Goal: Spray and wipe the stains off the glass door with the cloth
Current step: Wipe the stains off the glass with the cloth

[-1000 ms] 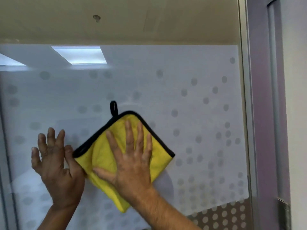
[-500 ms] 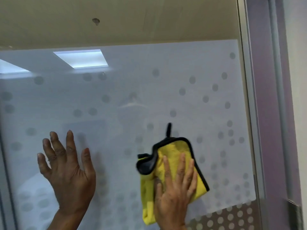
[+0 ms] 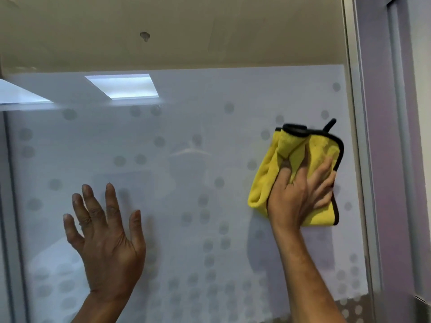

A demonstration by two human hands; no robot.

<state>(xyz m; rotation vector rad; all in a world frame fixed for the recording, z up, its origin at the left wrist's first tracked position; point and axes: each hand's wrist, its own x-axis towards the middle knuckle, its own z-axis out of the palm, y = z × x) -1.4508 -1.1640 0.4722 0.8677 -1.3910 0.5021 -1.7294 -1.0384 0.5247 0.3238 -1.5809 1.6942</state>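
The glass door (image 3: 198, 127) fills the view, frosted with grey dots and clear along its top band. A yellow cloth (image 3: 268, 180) with black trim and a black loop is bunched against the glass near the door's right edge. My right hand (image 3: 300, 197) presses on the cloth, fingers gripping its folds and pointing up. My left hand (image 3: 105, 236) rests flat on the glass at lower left, fingers spread, holding nothing. No spray bottle is in view.
A metal door frame (image 3: 359, 159) and a purple-grey jamb (image 3: 382, 183) run down the right side, close to the cloth. A vertical frame strip (image 3: 11, 217) stands at the far left. Ceiling lights (image 3: 121, 86) reflect in the upper glass.
My right hand has swept the cloth from the middle of the glass down and then up to the right edge, and the cloth has bunched. My left hand stayed flat on the glass.
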